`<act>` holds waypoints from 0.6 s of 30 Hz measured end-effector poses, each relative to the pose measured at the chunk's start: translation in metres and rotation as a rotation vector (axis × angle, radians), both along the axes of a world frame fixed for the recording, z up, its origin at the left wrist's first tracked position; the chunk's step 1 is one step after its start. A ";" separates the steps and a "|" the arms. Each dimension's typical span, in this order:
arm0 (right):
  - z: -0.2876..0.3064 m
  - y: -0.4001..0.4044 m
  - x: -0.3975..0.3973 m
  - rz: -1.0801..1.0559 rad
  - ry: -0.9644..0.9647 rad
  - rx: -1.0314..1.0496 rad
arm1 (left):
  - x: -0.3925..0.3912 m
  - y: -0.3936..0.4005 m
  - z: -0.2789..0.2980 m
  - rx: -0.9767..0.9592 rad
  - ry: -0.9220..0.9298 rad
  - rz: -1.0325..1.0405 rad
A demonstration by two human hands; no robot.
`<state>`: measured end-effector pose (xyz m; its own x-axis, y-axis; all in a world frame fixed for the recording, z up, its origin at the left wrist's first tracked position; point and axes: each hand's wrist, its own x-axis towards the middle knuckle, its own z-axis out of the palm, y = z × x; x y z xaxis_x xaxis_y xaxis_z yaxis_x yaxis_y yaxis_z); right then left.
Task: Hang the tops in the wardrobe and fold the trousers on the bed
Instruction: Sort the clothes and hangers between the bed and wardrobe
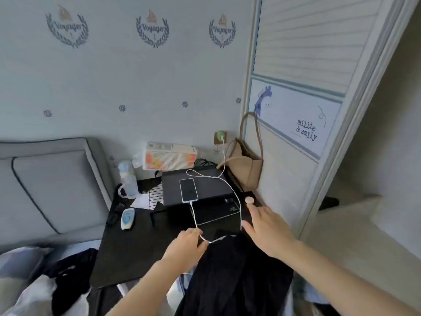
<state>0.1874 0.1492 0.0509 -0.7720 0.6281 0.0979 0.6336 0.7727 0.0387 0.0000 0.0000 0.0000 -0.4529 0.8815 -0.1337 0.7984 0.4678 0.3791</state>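
Black top (237, 274) hangs from a thin white hanger (216, 239) over the near edge of the black bedside table (136, 247). My left hand (185, 246) pinches the hanger; my right hand (270, 231) reaches, fingers spread, toward the wardrobe door (296, 110).

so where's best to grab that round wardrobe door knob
Pinch the round knob at its rim, coming from the front. It sticks out from the sliding wardrobe door, so fingers can curl behind it. The right hand is just below it, fingers straight.
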 end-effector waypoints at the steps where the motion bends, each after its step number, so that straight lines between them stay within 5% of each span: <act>1: -0.011 0.000 -0.002 -0.074 -0.035 -0.064 | -0.002 0.003 -0.015 -0.072 -0.101 -0.025; 6: -0.049 0.005 -0.012 -0.360 -0.079 -0.401 | -0.005 0.016 -0.050 -0.166 -0.505 -0.037; 12: -0.059 -0.005 -0.025 -0.441 0.315 -0.507 | -0.013 0.044 -0.050 -0.093 -0.884 0.062; 18: -0.027 -0.048 -0.021 -0.284 0.674 -0.755 | -0.024 0.064 -0.030 -0.020 -1.498 0.323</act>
